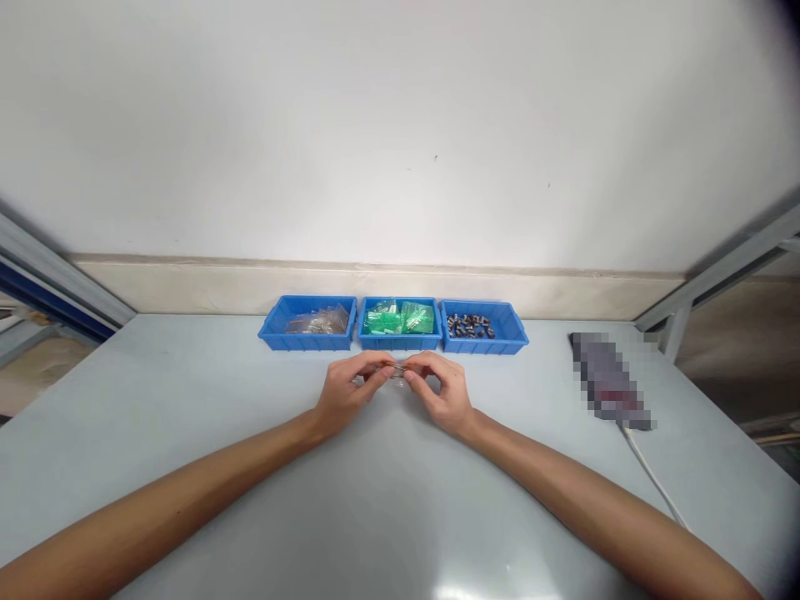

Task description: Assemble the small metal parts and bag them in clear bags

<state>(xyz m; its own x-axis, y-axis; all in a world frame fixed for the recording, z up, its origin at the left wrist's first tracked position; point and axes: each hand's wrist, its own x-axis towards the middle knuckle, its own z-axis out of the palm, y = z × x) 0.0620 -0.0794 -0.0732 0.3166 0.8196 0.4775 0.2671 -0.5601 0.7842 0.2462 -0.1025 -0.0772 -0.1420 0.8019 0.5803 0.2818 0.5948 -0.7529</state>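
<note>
My left hand (350,392) and my right hand (441,393) meet above the table, a little in front of the trays. Their fingertips both pinch a small metal part (397,367), which looks attached to a small clear plastic bag. My fingers hide most of it, so its exact shape is hard to tell. Both forearms reach in from the lower corners, and neither hand touches the trays.
Three blue plastic trays stand against the wall: clear bags of small parts (307,343), green bags (400,343), and dark metal fittings (484,346). A pixelated object (611,382) with a white cable (653,477) lies on the pale table (400,500) at right.
</note>
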